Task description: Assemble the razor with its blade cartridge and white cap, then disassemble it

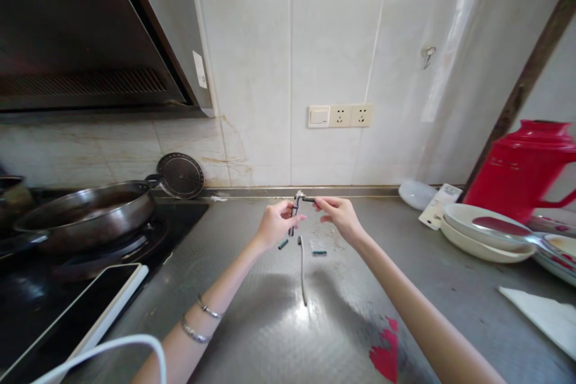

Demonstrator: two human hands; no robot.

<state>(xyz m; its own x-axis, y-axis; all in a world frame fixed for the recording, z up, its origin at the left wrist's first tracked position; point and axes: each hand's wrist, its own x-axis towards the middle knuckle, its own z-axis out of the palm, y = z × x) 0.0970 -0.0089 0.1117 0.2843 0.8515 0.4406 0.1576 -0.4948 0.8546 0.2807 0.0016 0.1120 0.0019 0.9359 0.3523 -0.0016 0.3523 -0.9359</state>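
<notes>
My left hand pinches a slim dark upright rod with a silvery top, held above the steel counter. At that top, my right hand grips the end of a short dark stick, which lies level against it; whether the two are joined I cannot tell. Below them on the counter rests a thin grey, slightly bent rod with a dark end. A small green-and-black piece lies below my left hand, and another green-and-black piece lies to the right of the grey rod.
To the left, a steel pan sits on the black stove, with a white-edged phone and a white cable nearer me. On the right stand stacked bowls and a red thermos. A red patch marks the counter.
</notes>
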